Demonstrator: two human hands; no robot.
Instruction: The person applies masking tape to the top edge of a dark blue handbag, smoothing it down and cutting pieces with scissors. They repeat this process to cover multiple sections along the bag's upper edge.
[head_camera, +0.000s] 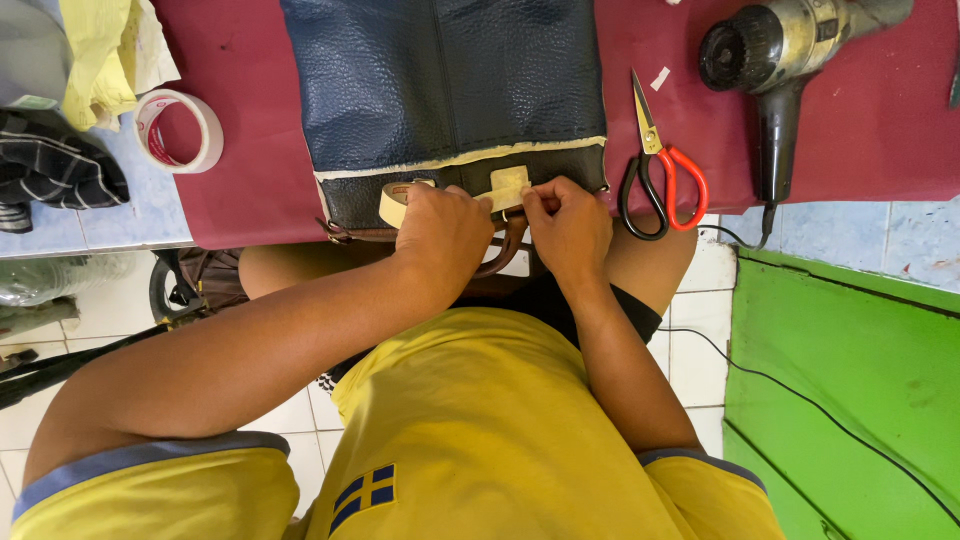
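Dark blue leather bag (445, 85) lies flat on the maroon surface (250, 120), its near edge at the surface's front edge, directly ahead of the person. Cream-coloured edge strip runs along the bag's near seam. A cream tape piece (507, 185) sits on the bag's near black band, with a brown strap (505, 255) curving just below the bag edge.

Left hand (440, 225): grip curled, pressed down on the bag's near edge over a small cream tape roll (393, 203); fingertips hidden, so exact pinch cannot be told. Right hand (570, 225): grip pressed together, thumb and fingers pinching the cream tape piece at its right end. The 2 hands sit just beside each other.

Right of the bag: red-handled scissors (655, 175), blades shut, pointing away from the person. Further right of the bag: a worn heat gun (790, 50), cord trailing off the surface. Left of the bag: a clear tape roll (180, 130), then yellow cloth (100, 50) at the far-left corner.
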